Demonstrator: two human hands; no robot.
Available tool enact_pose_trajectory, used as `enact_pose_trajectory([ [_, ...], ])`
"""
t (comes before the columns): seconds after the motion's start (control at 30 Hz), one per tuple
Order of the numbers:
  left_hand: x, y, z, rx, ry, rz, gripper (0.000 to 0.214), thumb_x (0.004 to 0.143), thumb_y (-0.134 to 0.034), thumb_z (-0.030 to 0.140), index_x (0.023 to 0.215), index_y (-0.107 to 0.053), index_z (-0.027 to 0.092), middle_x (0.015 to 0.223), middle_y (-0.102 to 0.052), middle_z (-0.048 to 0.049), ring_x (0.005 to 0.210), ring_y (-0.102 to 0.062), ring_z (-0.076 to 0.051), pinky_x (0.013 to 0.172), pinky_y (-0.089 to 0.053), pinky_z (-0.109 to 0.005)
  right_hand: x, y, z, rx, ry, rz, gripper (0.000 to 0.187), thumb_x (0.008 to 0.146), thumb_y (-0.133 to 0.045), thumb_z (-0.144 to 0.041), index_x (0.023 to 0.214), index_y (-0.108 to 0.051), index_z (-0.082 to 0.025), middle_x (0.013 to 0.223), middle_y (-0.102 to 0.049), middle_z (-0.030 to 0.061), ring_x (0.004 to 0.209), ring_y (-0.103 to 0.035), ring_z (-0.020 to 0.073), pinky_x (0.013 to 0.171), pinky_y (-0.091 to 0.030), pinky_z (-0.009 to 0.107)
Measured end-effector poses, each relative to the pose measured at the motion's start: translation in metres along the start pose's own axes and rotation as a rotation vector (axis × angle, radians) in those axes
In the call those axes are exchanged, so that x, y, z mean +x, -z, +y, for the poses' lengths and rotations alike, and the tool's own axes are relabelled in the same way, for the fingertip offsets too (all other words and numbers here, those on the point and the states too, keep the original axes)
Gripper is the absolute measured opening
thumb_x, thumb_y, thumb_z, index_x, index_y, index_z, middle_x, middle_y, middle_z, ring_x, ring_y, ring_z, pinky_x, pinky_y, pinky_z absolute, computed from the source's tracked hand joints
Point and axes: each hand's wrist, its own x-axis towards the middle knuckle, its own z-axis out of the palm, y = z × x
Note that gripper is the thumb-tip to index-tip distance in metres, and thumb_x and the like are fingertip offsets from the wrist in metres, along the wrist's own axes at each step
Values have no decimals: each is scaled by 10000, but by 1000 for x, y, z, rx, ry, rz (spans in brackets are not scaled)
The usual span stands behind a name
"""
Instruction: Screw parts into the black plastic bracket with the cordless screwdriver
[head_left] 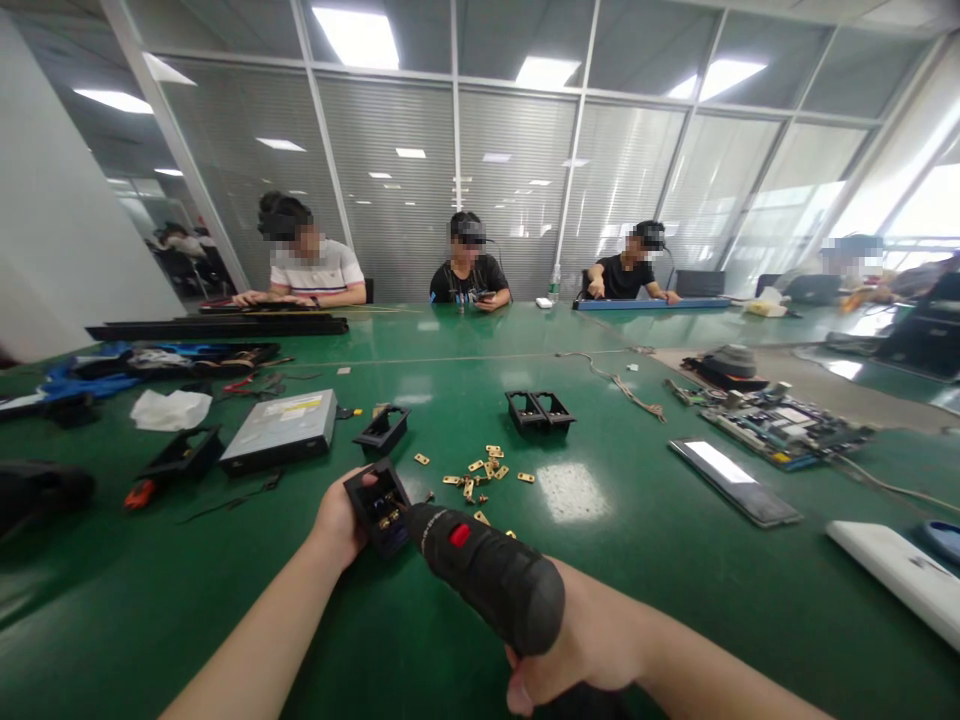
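The right hand (574,625) is wrapped round the grip of a black power driver (487,575) with a red switch on top; the trigger finger is hidden. The left hand (341,525) grasps a small black housing (367,515) by its left wall, tilted so its open side shows metal pieces within. Whether the housing also rests on the worktop (622,580), I cannot tell.

The driver's long axis slants from the near right toward the far left, its nose at the right rim of the housing. From the right hand, then, the housing lies to the left and toward the worktop's far edge; the left hand is nearer, touching it. Whether the bit meets a screw is too small to make out.

Just beyond the nose, brass-coloured plates (501,472) lie scattered. Farther toward the far edge stand a single black frame (382,432) and, right of it, a double black frame (540,425). Toward the left edge lies a silver drive (281,430); toward the right edge, a phone (735,482) and a circuit board (795,425). Co-workers sit along the far edge.
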Motion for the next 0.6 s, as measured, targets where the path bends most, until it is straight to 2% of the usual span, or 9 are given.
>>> enact_pose_trajectory([
  [0.07, -1, -1, 0, -15, 3, 1, 137, 664, -548, 171, 794, -589, 174, 639, -654, -80, 558, -641, -260, 558, -528, -380, -1, -2, -4, 90, -35, 49, 239, 540, -811, -121, 665, -607, -131, 629, -635, 8, 582, -612, 137, 453, -406, 175],
  [0.17, -3, -2, 0, -45, 6, -10, 130, 676, -546, 177, 797, -593, 177, 621, -647, -69, 547, -636, -253, 563, -534, -385, -1, -3, -6, 158, -46, 31, 232, 525, -792, -92, 650, -599, -130, 617, -637, 6, 578, -619, 140, 466, -432, 183],
  [0.37, -9, -7, 2, -46, 33, -6, 134, 695, -536, 182, 803, -612, 163, 635, -663, -78, 545, -639, -255, 551, -539, -389, 1, 2, -6, 247, 10, 21, 499, 516, -817, -74, 955, -590, -145, 632, -663, -16, 568, -644, 153, 498, -485, 210],
  [0.6, -10, -8, 2, -97, 65, 22, 108, 694, -546, 181, 770, -620, 162, 625, -654, -75, 544, -638, -254, 535, -532, -383, -2, 1, -15, 216, -2, 70, 522, 519, -812, -148, 996, -602, -141, 594, -636, -32, 522, -619, 146, 484, -485, 225],
])
